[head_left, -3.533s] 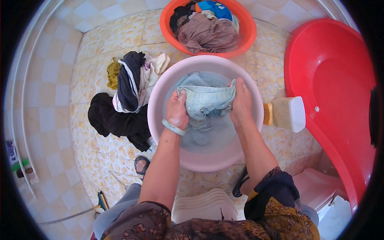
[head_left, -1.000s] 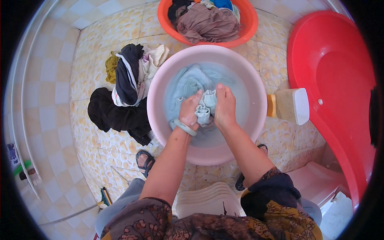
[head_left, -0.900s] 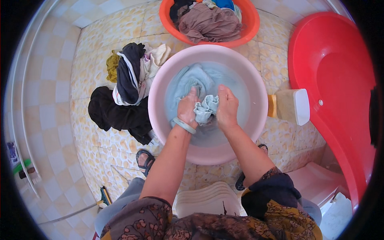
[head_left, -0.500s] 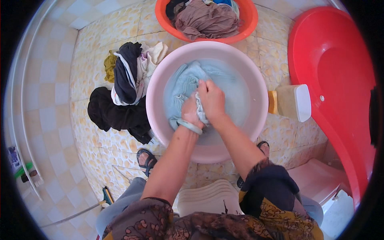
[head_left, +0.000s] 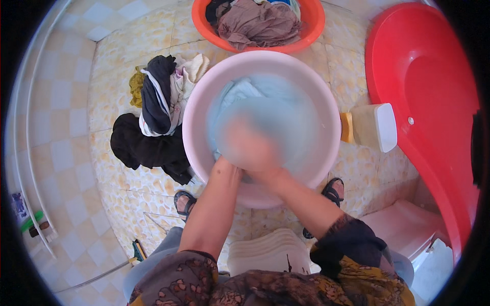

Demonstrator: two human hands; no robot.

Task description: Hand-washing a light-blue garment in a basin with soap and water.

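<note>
In the large pale pink basin point(head_left: 329, 148), a light blue wet garment point(head_left: 243, 88) lies in cloudy bluish water. Both hands are down in the basin over the cloth, close together and badly blurred. My left hand point(head_left: 232, 137) is at the left of the blur, with its forearm coming up from below. My right hand point(head_left: 261, 152) is beside it and partly overlaps it. The smear hides the fingers and how they meet the cloth. Part of the garment shows beyond the hands, near the basin's far left wall.
An orange tub point(head_left: 314, 31) of clothes, a brown garment point(head_left: 260, 23) on top, stands beyond the basin. Dark clothes point(head_left: 148, 145) and a white and grey pile point(head_left: 158, 94) lie left. Right are a plastic container point(head_left: 370, 127) and a red bathtub point(head_left: 439, 86). A white stool point(head_left: 268, 252) is below.
My hands were sharp before, pressed together on the light blue garment; now they are blurred and slightly lower. The ruffled cloth edge between them is lost in the smear.
</note>
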